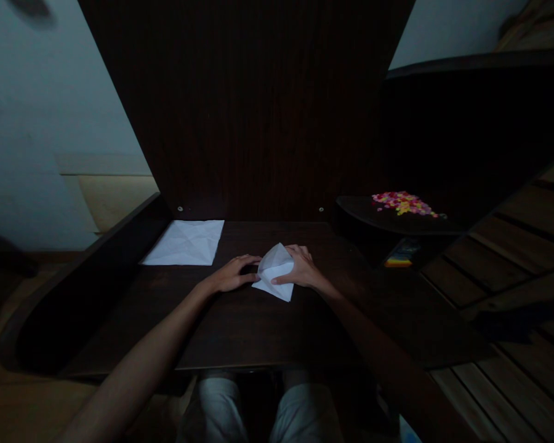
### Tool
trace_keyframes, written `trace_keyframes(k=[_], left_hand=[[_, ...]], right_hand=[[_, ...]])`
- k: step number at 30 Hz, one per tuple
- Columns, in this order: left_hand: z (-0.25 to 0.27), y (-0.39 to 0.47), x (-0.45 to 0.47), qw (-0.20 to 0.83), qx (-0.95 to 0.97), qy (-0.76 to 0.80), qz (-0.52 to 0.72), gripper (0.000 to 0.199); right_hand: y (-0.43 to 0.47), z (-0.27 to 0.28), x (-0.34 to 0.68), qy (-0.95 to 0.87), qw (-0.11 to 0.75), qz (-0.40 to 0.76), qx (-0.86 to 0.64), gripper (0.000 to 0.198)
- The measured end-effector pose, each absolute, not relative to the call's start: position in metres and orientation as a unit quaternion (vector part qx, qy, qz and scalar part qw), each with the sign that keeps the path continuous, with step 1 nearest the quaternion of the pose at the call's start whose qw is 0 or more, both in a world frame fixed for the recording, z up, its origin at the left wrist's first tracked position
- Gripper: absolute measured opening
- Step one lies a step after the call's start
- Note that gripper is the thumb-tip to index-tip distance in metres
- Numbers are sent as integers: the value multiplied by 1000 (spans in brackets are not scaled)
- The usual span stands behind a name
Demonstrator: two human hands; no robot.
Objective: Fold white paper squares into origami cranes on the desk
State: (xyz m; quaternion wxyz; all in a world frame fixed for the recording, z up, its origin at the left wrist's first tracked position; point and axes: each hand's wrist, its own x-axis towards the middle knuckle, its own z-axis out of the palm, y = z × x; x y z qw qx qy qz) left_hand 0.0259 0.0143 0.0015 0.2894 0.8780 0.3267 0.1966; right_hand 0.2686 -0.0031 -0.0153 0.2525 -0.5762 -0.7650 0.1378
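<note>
A folded sheet of white paper (277, 271) is on the dark desk in front of me, with a raised flap pointing away and a corner pointing toward me. My right hand (302, 269) grips its right side, thumb laid across the front and fingers behind. At the left corner, my left hand (233, 274) has its thumb and fingertips on the paper's edge. Part of the fingers of both hands is hidden by the paper.
Another white sheet (184, 242), flat and creased, lies at the desk's back left. Small colourful pieces (404, 203) are heaped on a curved shelf (364, 212) at the right. Under it is a rainbow-edged item (399, 261). A raised side panel (87, 271) borders the left.
</note>
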Motion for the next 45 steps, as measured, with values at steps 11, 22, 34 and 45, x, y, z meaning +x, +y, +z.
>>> trace_keyframes(k=[11, 22, 34, 45], left_hand=[[2, 12, 30, 268, 880, 329, 213, 39], [-3, 12, 31, 220, 866, 368, 258, 36], [-6, 14, 32, 262, 839, 384, 284, 47], [-8, 18, 27, 309, 822, 380, 291, 60]], right_hand=[[-6, -11, 264, -752, 311, 172, -556, 114], [-7, -11, 260, -730, 338, 205, -558, 96], [-7, -12, 261, -734, 331, 212, -555, 81], [-6, -11, 261, -744, 318, 214, -548, 80]])
